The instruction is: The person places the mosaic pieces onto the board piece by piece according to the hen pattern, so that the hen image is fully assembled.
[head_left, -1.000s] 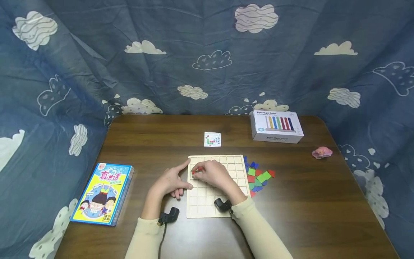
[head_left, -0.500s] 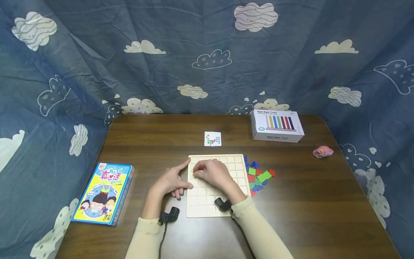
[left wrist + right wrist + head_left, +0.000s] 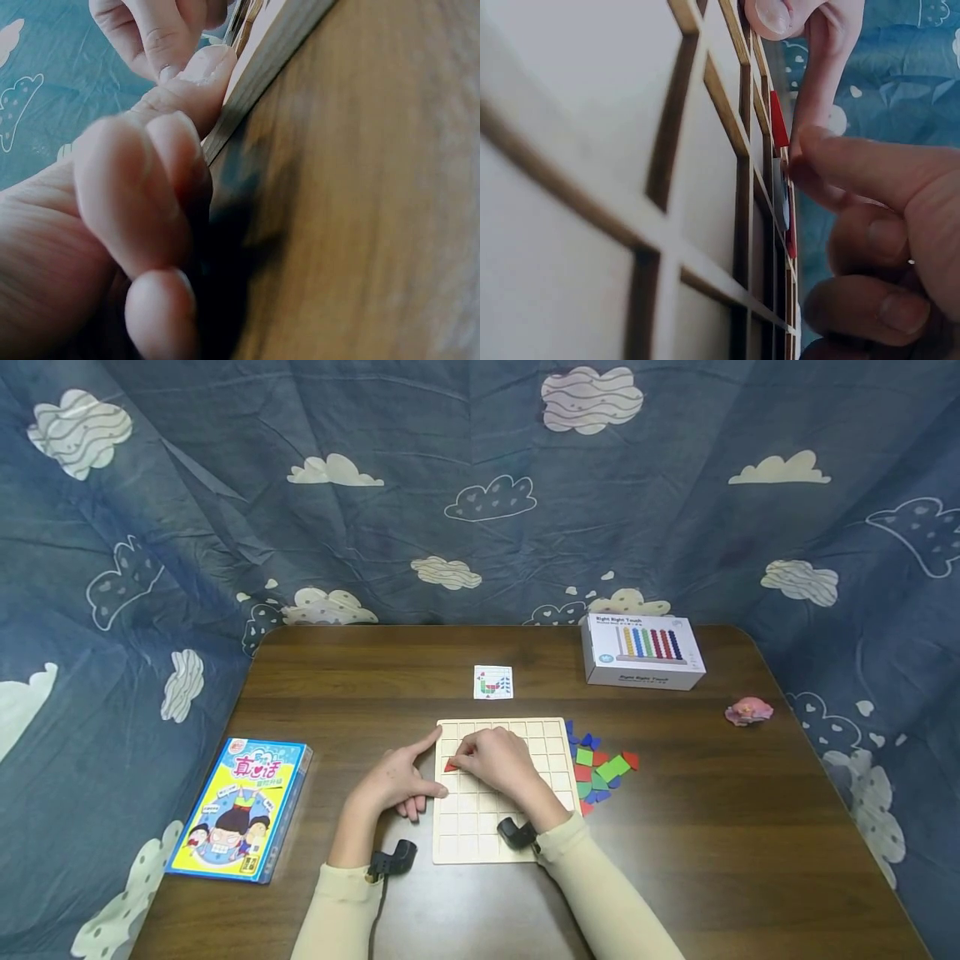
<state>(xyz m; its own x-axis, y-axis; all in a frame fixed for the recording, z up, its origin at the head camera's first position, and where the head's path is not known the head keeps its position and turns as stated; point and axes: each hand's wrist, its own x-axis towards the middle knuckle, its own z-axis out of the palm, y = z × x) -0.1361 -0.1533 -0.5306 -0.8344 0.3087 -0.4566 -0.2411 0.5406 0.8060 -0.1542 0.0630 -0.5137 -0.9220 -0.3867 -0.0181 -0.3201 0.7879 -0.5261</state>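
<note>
A pale wooden grid board (image 3: 457, 846) lies on the table in the head view. My left hand (image 3: 395, 782) rests at its left side, index finger and thumb spread along the edge. The other left fingers are bent, seen close in the left wrist view. Over the upper left squares, my right hand (image 3: 498, 762) pinches a red triangular tile (image 3: 450, 766), partly covered by its fingertips. The right wrist view shows the red tile (image 3: 779, 120) low against the grid by the thumb and index finger, with more red (image 3: 791, 244) farther down.
Loose tiles, including a green square (image 3: 583, 757), lie right of the board. A pattern card (image 3: 492, 682) is behind it. Around the table are an abacus box (image 3: 642, 652), a pink object (image 3: 747, 712) and a yellow-blue game box (image 3: 236, 810).
My right hand's fingertips have shifted slightly right, so more of the red triangular tile shows at the board's left. My left hand stays at the board's edge.
</note>
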